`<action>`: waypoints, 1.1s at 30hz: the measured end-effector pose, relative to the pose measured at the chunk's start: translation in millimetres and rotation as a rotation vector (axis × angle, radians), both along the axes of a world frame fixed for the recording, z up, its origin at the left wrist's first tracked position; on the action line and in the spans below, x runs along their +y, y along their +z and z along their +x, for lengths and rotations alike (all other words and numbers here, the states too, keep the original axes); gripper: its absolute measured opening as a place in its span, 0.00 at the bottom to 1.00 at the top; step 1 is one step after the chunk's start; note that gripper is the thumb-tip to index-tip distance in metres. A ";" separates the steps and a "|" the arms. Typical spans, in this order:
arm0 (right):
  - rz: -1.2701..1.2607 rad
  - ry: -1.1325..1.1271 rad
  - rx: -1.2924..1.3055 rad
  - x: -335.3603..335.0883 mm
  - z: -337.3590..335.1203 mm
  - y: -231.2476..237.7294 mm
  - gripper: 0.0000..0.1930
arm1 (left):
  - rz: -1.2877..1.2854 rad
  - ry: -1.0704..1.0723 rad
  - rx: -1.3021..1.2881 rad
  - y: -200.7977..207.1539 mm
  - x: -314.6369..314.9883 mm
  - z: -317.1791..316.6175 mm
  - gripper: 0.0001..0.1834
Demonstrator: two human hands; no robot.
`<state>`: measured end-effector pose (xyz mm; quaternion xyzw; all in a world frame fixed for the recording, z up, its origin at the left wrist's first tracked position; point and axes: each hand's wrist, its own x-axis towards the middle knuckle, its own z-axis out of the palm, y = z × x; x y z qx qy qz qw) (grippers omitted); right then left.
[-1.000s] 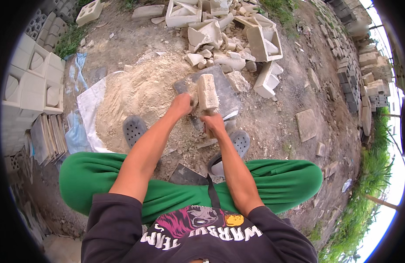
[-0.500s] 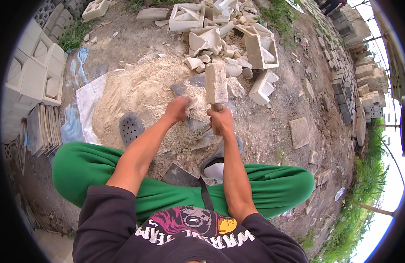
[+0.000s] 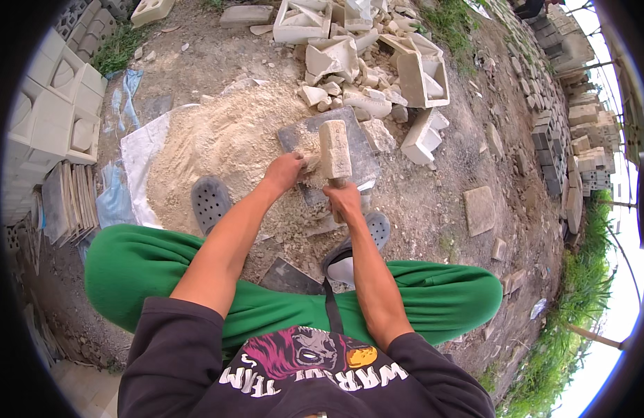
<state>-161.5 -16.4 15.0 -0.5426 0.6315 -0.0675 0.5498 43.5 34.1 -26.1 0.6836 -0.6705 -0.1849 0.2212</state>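
My right hand (image 3: 344, 202) grips the short handle of a hammer with a pale, dusty block-shaped head (image 3: 334, 148). The head is over a dark flat slab (image 3: 367, 157) on the ground in front of me. My left hand (image 3: 286, 171) pinches a small pale stone fragment (image 3: 311, 162) on the slab, right beside the hammer head. A heap of pale crushed powder (image 3: 217, 150) lies on a white sheet (image 3: 137, 157) to the left of the slab.
Broken pale concrete blocks (image 3: 419, 76) are piled beyond the slab. Moulded blocks (image 3: 57, 104) and a stack of thin tiles (image 3: 68, 202) stand at the left. My grey clogs (image 3: 210, 202) and green trousers (image 3: 141, 268) are below, and a flat paver (image 3: 480, 209) lies at the right.
The hammer head rose slightly half a second ago and has come back down onto the slab. My left hand has stayed on the fragment.
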 end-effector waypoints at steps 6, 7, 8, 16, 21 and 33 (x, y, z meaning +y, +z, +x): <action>-0.237 0.052 -0.003 -26.9 11.6 65.2 0.14 | -0.019 0.001 -0.035 -9.9 2.7 6.5 0.08; -0.228 0.047 0.003 -29.1 14.5 72.7 0.14 | -0.043 -0.026 -0.052 -7.9 2.4 5.0 0.08; -0.314 0.032 -0.053 -31.8 18.5 78.2 0.14 | -0.038 -0.032 -0.048 -6.1 2.0 4.2 0.08; -0.061 0.029 -0.042 14.9 2.2 5.1 0.12 | 0.068 0.020 0.033 -15.8 -0.9 10.4 0.17; -0.123 0.034 -0.047 -9.4 10.9 35.5 0.11 | 0.055 0.041 0.029 -10.2 0.7 7.9 0.19; -0.048 0.111 0.043 -3.0 2.7 -0.7 0.15 | 0.171 0.056 -0.016 -8.0 -1.1 1.7 0.14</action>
